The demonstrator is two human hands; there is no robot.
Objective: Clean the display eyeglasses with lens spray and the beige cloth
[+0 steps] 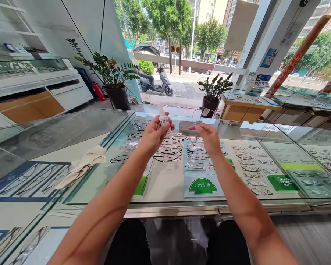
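Observation:
My left hand [153, 135] is closed around a small white bottle [164, 122] with a printed label, tilted toward the right. My right hand [208, 137] pinches a thin-framed pair of glasses [196, 117], held up by its frame just right of the bottle. Both hands hover above a glass display counter [105, 154] with rows of spectacle frames [168, 151] under the glass.
A crumpled beige cloth [82, 165] lies on the counter to the left. Two potted plants [114, 79] [213, 92] stand beyond the counter by the shop window. More glass showcases [306, 162] extend to the right; white shelving [30, 77] lines the left wall.

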